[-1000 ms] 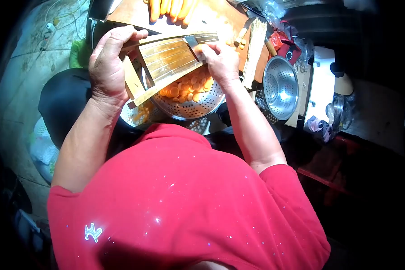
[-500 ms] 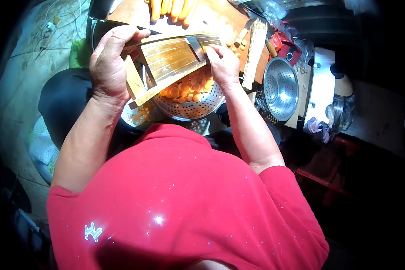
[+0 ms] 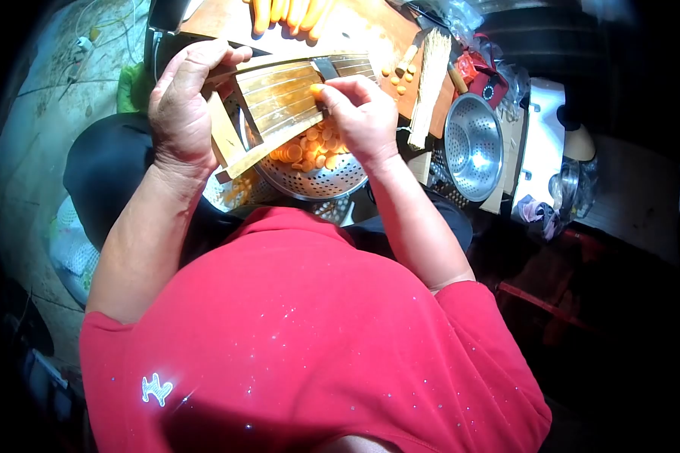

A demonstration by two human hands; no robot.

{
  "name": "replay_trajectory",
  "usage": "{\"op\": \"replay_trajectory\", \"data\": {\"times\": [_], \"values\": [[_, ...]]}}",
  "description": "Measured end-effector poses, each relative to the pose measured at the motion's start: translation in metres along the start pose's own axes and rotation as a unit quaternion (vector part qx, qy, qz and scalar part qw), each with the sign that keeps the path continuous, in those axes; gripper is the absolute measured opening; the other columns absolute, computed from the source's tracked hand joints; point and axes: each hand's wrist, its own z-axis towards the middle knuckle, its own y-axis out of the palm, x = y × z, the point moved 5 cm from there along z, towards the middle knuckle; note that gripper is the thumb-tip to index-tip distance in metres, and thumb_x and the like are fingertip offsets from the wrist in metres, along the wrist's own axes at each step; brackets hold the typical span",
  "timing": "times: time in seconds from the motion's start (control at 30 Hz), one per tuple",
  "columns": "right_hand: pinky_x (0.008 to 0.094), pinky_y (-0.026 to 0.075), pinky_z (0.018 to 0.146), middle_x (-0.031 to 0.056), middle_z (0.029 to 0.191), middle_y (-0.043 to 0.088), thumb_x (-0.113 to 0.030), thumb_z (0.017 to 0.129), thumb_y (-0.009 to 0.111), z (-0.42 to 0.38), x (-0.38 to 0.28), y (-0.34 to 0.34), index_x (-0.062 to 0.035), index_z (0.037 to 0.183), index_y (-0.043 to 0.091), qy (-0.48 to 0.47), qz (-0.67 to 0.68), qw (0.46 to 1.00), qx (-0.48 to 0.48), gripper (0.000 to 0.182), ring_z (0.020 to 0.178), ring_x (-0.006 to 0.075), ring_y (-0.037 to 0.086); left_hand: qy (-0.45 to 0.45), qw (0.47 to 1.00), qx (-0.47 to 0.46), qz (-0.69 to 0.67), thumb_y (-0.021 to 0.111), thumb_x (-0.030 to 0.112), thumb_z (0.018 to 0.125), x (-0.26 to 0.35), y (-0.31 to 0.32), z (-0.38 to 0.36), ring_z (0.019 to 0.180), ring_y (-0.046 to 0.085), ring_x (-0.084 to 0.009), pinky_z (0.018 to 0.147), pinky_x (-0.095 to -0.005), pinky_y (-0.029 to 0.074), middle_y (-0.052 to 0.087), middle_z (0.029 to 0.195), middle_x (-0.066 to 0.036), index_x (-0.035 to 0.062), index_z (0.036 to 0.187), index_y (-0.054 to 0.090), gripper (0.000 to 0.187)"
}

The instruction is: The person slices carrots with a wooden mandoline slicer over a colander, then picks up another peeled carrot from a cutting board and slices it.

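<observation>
A wooden slicer (image 3: pixel 279 98) with a dark metal blade (image 3: pixel 325 69) lies tilted above a perforated metal colander (image 3: pixel 310 183). My left hand (image 3: pixel 185 106) is wrapped round the slicer's left end. On the slicer's face, left of the blade, my right hand (image 3: pixel 359 113) pinches a small carrot piece (image 3: pixel 317 89), of which only the orange tip shows. Round carrot slices (image 3: pixel 310 151) lie in the colander below, partly hidden by the slicer.
Whole peeled carrots (image 3: pixel 291 13) lie on a wooden board (image 3: pixel 223 23) beyond the slicer, with several small pieces at its right. A straw brush (image 3: pixel 432 79) and a second colander (image 3: pixel 474 147) are on the right. Plastic bags sit at the upper right.
My right hand has moved left along the slicer with the carrot piece, from the blade to the wooden face before it. My left hand has hardly moved.
</observation>
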Motion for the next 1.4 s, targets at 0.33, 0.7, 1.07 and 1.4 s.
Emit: {"op": "replay_trajectory", "data": {"times": [0.33,0.7,1.07,1.4], "values": [[0.0290,0.051,0.075,0.0112,0.085,0.069,-0.023,0.080,0.066,0.036,0.038,-0.027,-0.0018,0.090,0.068,0.061,-0.192,0.977,0.072,0.024,0.078,0.0186,0.066,-0.005,1.000,0.017,0.012,0.055,0.022,0.089,0.001,0.002,-0.004,0.086,0.060,-0.0172,0.081,-0.0292,0.041,0.067,0.098,-0.014,0.0049,0.093,0.063,0.020],[0.0278,0.051,0.075,0.0099,0.084,0.069,-0.025,0.075,0.071,0.054,0.070,-0.039,-0.0001,0.089,0.067,0.070,-0.109,0.989,0.065,0.029,0.078,0.0167,0.065,-0.022,1.000,0.014,-0.008,0.055,0.022,0.090,0.003,0.002,-0.003,0.095,0.062,-0.0205,0.085,-0.0311,0.044,0.067,0.099,-0.013,0.0045,0.095,0.063,0.020],[0.0277,0.052,0.066,0.0082,0.083,0.067,-0.020,0.073,0.073,0.114,0.137,-0.123,-0.0006,0.091,0.067,0.159,-0.122,0.963,0.182,0.027,0.076,0.0154,0.064,-0.023,0.999,-0.005,-0.040,0.052,0.019,0.092,0.005,0.004,-0.002,0.102,0.061,-0.0210,0.091,-0.0329,0.043,0.066,0.095,-0.008,0.0027,0.096,0.061,0.019],[0.0273,0.050,0.071,0.0069,0.084,0.067,-0.020,0.077,0.069,0.127,0.143,-0.121,-0.0004,0.089,0.065,0.132,-0.136,0.964,0.187,0.023,0.072,0.0143,0.063,-0.023,1.000,0.003,-0.003,0.051,0.020,0.091,0.008,0.005,-0.002,0.099,0.059,-0.0214,0.095,-0.0358,0.041,0.065,0.101,-0.015,0.0002,0.095,0.060,0.023]]}}
